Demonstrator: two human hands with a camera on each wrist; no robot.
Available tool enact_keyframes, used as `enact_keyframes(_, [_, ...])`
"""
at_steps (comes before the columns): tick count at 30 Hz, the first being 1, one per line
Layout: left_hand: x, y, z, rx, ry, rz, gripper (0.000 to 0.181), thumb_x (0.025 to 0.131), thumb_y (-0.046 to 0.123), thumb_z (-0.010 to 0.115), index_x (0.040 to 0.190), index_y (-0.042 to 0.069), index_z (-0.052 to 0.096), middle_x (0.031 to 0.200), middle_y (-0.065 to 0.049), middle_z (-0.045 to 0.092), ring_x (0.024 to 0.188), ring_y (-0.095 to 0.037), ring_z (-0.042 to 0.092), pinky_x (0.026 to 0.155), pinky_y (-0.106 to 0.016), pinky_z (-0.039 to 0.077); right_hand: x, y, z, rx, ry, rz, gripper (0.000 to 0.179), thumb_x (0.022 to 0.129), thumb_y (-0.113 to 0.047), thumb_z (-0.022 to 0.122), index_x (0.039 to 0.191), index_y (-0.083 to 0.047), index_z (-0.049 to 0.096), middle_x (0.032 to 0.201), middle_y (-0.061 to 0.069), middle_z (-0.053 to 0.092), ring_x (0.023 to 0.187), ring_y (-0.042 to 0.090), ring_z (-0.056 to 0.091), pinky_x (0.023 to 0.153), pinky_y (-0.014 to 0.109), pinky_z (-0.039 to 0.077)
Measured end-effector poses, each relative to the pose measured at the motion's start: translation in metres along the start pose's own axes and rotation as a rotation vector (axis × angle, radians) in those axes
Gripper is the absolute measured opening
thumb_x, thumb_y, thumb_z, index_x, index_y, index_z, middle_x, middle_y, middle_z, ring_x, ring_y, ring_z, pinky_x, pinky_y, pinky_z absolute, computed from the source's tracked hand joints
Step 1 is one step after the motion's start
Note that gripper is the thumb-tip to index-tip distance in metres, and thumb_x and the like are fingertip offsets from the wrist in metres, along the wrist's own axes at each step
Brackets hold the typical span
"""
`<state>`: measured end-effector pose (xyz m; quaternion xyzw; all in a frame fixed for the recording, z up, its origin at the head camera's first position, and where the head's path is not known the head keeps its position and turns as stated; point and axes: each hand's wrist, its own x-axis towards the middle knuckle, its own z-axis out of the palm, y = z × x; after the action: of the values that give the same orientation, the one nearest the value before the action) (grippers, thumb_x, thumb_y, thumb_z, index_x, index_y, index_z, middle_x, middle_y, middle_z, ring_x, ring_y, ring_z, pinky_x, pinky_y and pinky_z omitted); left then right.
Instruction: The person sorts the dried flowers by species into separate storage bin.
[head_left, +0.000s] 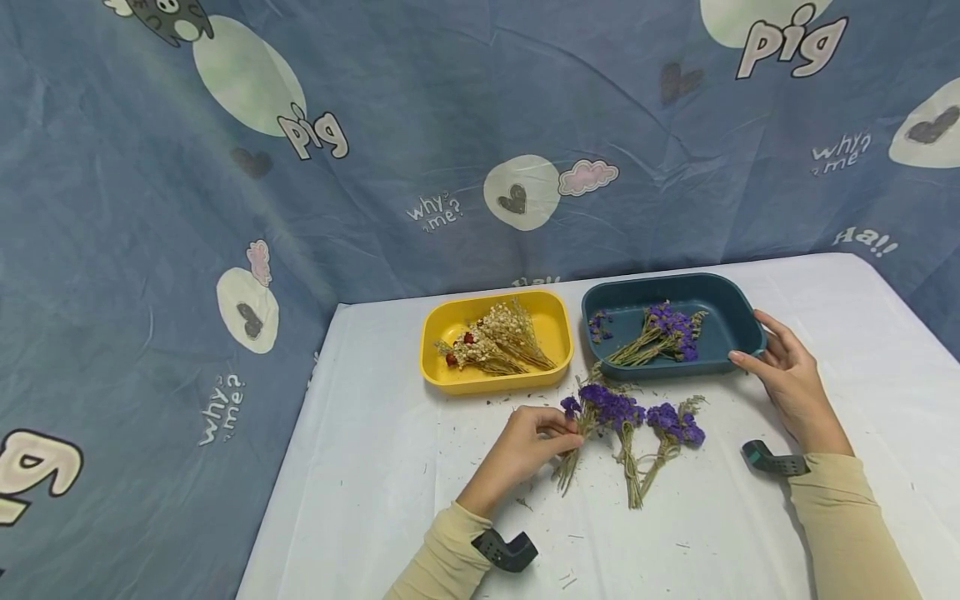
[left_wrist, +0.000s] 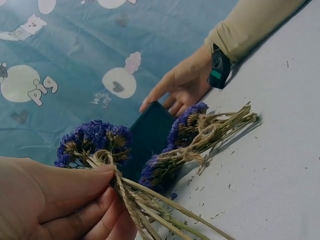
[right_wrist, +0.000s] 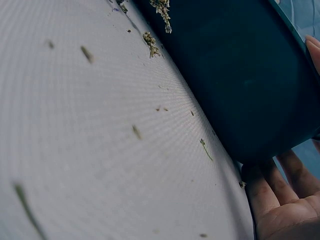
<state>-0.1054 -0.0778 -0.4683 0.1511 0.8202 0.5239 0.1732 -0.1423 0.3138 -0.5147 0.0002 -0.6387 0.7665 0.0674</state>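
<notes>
My left hand (head_left: 536,442) pinches a bundle of dried purple flowers (left_wrist: 95,140) by its twine-tied stems, between thumb and fingers. Two similar bundles lie on the table to its right: one with upright stems (head_left: 630,471) and another slanting one (head_left: 677,425). My right hand (head_left: 795,379) grips the right end of a dark blue tray (head_left: 723,312), thumb at the near corner and fingers along the outer side. Inside that tray lie more purple flowers (head_left: 675,329), their stems pointing left. The right wrist view shows fingers against the tray's outer wall.
Left of the blue tray stands a yellow tray (head_left: 495,383) with dried cream flowers (head_left: 502,329) and a few red blooms. Bits of stem and petal litter the white tablecloth (head_left: 375,483). A blue printed cloth (head_left: 420,100) hangs behind the table.
</notes>
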Motion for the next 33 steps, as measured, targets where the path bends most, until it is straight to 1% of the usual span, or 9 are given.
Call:
enact_keyframes(3, [0.001,-0.002,-0.001,-0.053,-0.006,-0.011,0.014,0.092,0.014,0.079,0.100,0.002,0.078,0.097,-0.013,0.077,0.079,-0.006,0.067,0.071,-0.024,0.062,0.000,0.000,0.000,0.008,-0.001,-0.002,0.083,0.094,0.009,0.068,0.163,-0.019,0.031,0.140,-0.009,0.051,0.120,-0.002,0.060,0.089,0.008,0.055])
enact_keyframes(7, [0.002,-0.004,-0.002,-0.139,-0.023,-0.048,0.014,0.093,0.012,0.078,0.101,0.001,0.076,0.096,-0.013,0.076,0.076,-0.009,0.068,0.071,-0.031,0.065,0.000,0.000,0.000,0.024,0.000,-0.003,0.084,0.094,0.010,0.068,0.163,-0.018,0.031,0.138,-0.009,0.052,0.119,-0.001,0.060,0.089,0.008,0.055])
enact_keyframes(10, [0.003,-0.005,-0.002,-0.177,-0.025,-0.067,0.015,0.093,0.012,0.077,0.103,0.000,0.075,0.097,-0.014,0.076,0.075,-0.010,0.068,0.071,-0.032,0.065,0.000,0.000,0.001,0.005,0.003,0.003,0.083,0.094,0.008,0.069,0.163,-0.019,0.032,0.139,-0.008,0.051,0.119,-0.001,0.060,0.089,0.007,0.055])
enact_keyframes(14, [0.004,-0.005,-0.004,-0.180,-0.021,-0.062,0.017,0.093,0.012,0.077,0.103,-0.001,0.075,0.098,-0.014,0.076,0.075,-0.009,0.068,0.072,-0.032,0.065,0.000,-0.001,0.002,-0.038,0.015,0.020,0.083,0.094,0.004,0.071,0.163,-0.022,0.033,0.143,-0.007,0.050,0.120,-0.002,0.059,0.090,0.007,0.054])
enact_keyframes(18, [0.007,-0.003,-0.004,-0.177,-0.017,-0.066,0.016,0.092,0.013,0.078,0.103,0.001,0.076,0.097,-0.010,0.076,0.076,-0.009,0.068,0.072,-0.031,0.065,-0.001,-0.002,0.001,-0.017,0.012,0.017,0.083,0.094,0.005,0.070,0.163,-0.022,0.032,0.146,-0.005,0.048,0.121,-0.002,0.058,0.090,0.006,0.054])
enact_keyframes(21, [0.010,-0.001,-0.004,-0.158,-0.014,-0.069,0.016,0.092,0.014,0.078,0.103,0.002,0.076,0.096,-0.008,0.076,0.077,-0.008,0.067,0.073,-0.030,0.064,-0.002,-0.002,0.000,0.004,0.006,0.010,0.083,0.094,0.007,0.069,0.163,-0.021,0.031,0.145,-0.005,0.049,0.121,-0.002,0.058,0.089,0.006,0.054])
enact_keyframes(27, [0.017,0.006,-0.005,-0.122,-0.005,-0.056,0.017,0.094,0.018,0.077,0.105,0.006,0.076,0.100,-0.005,0.074,0.085,-0.009,0.066,0.074,-0.031,0.063,-0.001,-0.001,0.000,-0.010,0.011,0.008,0.084,0.094,0.007,0.069,0.163,-0.021,0.031,0.141,-0.007,0.050,0.120,-0.002,0.059,0.089,0.007,0.054])
enact_keyframes(33, [0.026,0.010,-0.008,-0.115,0.001,-0.044,0.016,0.096,0.020,0.074,0.109,0.009,0.076,0.107,-0.003,0.074,0.093,-0.008,0.064,0.079,-0.024,0.056,-0.001,-0.001,0.000,-0.012,0.009,0.006,0.084,0.094,0.007,0.069,0.164,-0.020,0.030,0.145,-0.004,0.049,0.120,-0.002,0.059,0.089,0.006,0.054])
